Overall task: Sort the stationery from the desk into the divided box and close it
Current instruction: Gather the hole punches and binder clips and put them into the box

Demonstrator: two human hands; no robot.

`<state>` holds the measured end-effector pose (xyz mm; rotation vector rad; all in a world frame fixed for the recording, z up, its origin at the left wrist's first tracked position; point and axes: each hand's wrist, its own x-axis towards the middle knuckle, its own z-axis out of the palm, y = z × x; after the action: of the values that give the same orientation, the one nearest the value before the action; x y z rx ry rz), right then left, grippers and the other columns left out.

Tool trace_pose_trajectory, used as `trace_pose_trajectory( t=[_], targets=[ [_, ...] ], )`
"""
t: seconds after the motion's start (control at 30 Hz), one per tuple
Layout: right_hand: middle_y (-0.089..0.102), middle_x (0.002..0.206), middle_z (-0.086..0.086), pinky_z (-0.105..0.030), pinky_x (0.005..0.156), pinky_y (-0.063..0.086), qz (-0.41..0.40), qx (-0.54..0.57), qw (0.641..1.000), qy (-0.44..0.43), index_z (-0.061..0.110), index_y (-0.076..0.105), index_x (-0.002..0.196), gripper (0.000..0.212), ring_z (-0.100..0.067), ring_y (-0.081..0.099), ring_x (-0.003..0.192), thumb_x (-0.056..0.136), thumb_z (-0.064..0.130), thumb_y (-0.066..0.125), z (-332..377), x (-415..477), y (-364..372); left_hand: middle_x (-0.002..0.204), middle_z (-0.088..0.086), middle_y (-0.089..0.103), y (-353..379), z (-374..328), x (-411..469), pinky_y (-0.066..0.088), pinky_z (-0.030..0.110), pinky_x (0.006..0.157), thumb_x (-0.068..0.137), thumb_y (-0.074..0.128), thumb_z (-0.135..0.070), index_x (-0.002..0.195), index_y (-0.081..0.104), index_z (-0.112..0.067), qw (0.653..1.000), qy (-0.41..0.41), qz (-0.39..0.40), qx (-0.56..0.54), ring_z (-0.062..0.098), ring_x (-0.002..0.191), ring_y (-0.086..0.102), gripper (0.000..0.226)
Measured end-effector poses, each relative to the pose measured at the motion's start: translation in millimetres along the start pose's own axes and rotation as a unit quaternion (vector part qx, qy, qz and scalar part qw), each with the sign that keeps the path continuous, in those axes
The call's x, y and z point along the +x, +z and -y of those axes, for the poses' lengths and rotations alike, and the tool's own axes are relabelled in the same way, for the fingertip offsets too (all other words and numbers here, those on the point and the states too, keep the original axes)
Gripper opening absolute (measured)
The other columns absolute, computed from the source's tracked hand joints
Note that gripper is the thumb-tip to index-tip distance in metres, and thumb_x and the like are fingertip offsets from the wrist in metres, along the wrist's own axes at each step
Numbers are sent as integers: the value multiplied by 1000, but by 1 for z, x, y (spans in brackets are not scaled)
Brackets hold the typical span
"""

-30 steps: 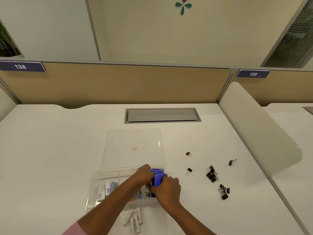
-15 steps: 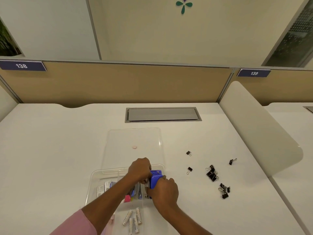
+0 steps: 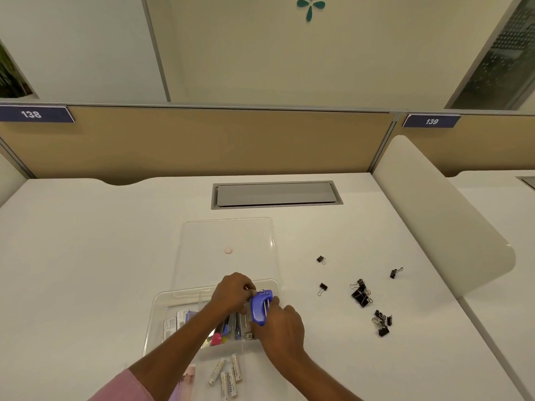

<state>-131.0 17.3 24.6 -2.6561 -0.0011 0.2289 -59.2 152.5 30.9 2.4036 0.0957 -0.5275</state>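
Note:
A clear divided box [image 3: 157, 309] lies near the desk's front edge, its clear lid [image 3: 227, 235] folded open flat behind it. Both hands grip a blue stapler [image 3: 260, 306] over the box's back right compartment. My left hand [image 3: 233, 290] holds its far end; my right hand [image 3: 279, 322] holds its near end. Small packets [image 3: 175, 324] sit in the left compartment, and pens and a pink item [image 3: 216, 340] in the middle one. Several white tubes [image 3: 228, 374] lie in the front part. Black binder clips [image 3: 362, 296] are scattered on the desk to the right.
A grey cable hatch [image 3: 276, 194] is set in the white desk behind the lid. A tan partition [image 3: 202, 140] bounds the back. A white curved divider panel [image 3: 440, 215] rises at the right. More clips [image 3: 382, 322] lie near it. A pink dot [image 3: 228, 250] sits on the lid.
Both hands and the blue stapler have stayed over the back right compartment, shifting slightly; the stapler has tilted and my left hand has moved up onto its far end.

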Motion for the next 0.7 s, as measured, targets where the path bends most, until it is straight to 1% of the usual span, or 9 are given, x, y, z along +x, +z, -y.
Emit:
trace_pose_trajectory(
  t=[0.1, 0.17, 0.2, 0.27, 0.33, 0.47, 0.53, 0.6, 0.7],
  targets=[
    [72, 98, -6, -29, 74, 54, -22, -16, 1000, -11, 9, 53, 131, 67, -21, 65, 82, 76, 41, 75, -5, 1, 1, 81, 0, 72, 4, 3, -7, 55, 22, 58, 87, 65, -16, 85, 73, -14, 998, 2, -15, -64, 15, 48, 66, 8],
    [71, 80, -1, -23, 60, 53, -31, -43, 998, -34, 13, 64, 118, 68, -15, 64, 68, 61, 43, 86, -4, 2, -4, 76, -2, 72, 6, 5, -11, 58, 27, 61, 85, 68, -16, 81, 73, -14, 994, -5, -26, -109, 20, 51, 69, 8],
    [70, 81, -1, -20, 60, 51, -30, -39, 998, -37, 16, 65, 115, 61, -14, 63, 70, 64, 43, 85, -5, 1, -7, 75, -2, 72, 7, 7, -12, 59, 31, 64, 85, 69, -17, 80, 74, -14, 991, -10, -31, -128, 23, 54, 70, 7],
    [65, 104, -4, -19, 74, 46, -3, -9, 999, -32, 18, 56, 125, 49, -16, 60, 92, 84, 42, 68, -5, 1, -13, 76, 0, 73, 8, 8, -14, 59, 37, 68, 83, 71, -19, 81, 74, -14, 987, -21, -40, -154, 25, 56, 71, 7],
    [58, 117, -3, -18, 81, 42, 14, 27, 999, -27, 20, 49, 131, 48, -15, 54, 104, 90, 42, 60, -12, 4, -11, 77, 0, 73, 8, 8, -15, 59, 38, 66, 82, 73, -23, 82, 74, -14, 985, -29, -43, -165, 23, 55, 70, 9],
    [55, 119, -2, -17, 82, 42, 19, 40, 998, -32, 22, 51, 130, 46, -14, 52, 105, 90, 43, 59, -14, 5, -13, 72, -4, 72, 9, 0, -15, 54, 23, 52, 82, 73, -26, 79, 74, -15, 990, -18, -50, -133, 17, 51, 67, 12],
    [53, 120, -1, -19, 85, 45, 2, 46, 998, -36, 24, 54, 128, 43, -15, 50, 106, 90, 43, 58, -18, 7, -17, 69, -4, 71, 9, -7, -13, 57, 28, 56, 83, 71, -27, 71, 71, -20, 992, -11, -55, -111, 14, 48, 65, 14],
    [49, 126, -1, -22, 90, 45, -21, 57, 998, -32, 25, 56, 128, 42, -17, 46, 112, 89, 41, 60, -23, 9, -21, 66, -5, 71, 11, -18, -10, 53, 25, 55, 84, 70, -30, 67, 68, -23, 993, -7, -53, -101, 11, 47, 64, 19],
    [52, 124, -2, -24, 94, 42, -57, 92, 994, -9, 19, 64, 119, 38, -19, 42, 119, 86, 36, 66, -31, 12, -26, 71, -5, 71, 14, -34, -4, 51, 25, 61, 87, 65, -36, 66, 67, -23, 995, 12, -67, -78, 12, 59, 66, 25]
  ],
)
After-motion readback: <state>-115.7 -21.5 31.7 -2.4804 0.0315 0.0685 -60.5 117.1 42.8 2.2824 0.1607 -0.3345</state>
